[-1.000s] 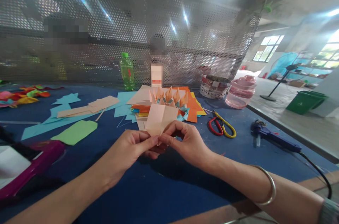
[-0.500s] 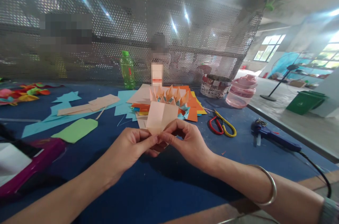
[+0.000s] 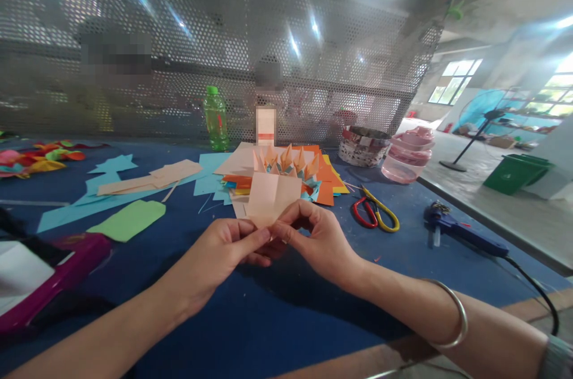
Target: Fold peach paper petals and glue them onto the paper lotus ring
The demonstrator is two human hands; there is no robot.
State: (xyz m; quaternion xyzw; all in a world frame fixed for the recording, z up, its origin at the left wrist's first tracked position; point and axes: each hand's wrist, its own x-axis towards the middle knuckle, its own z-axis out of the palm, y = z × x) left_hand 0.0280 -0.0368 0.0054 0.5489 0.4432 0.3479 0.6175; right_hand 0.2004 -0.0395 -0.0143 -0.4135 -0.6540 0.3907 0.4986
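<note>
A pale peach folded paper stands upright above the blue table, creased down its middle. My left hand pinches its lower left corner with thumb and fingers closed. From the right, my right hand pinches the lower right corner; a silver bangle sits on that wrist. Just behind the paper is a spiky orange and teal origami piece on a stack of coloured sheets.
Red and yellow scissors and a blue glue gun with its cord lie to the right. A green bottle, woven basket and pink container stand at the back by a perforated screen. Paper scraps and a magenta case lie left.
Both hands keep their pinch on the peach paper; the fingers have shifted only slightly and the paper stays in place.
</note>
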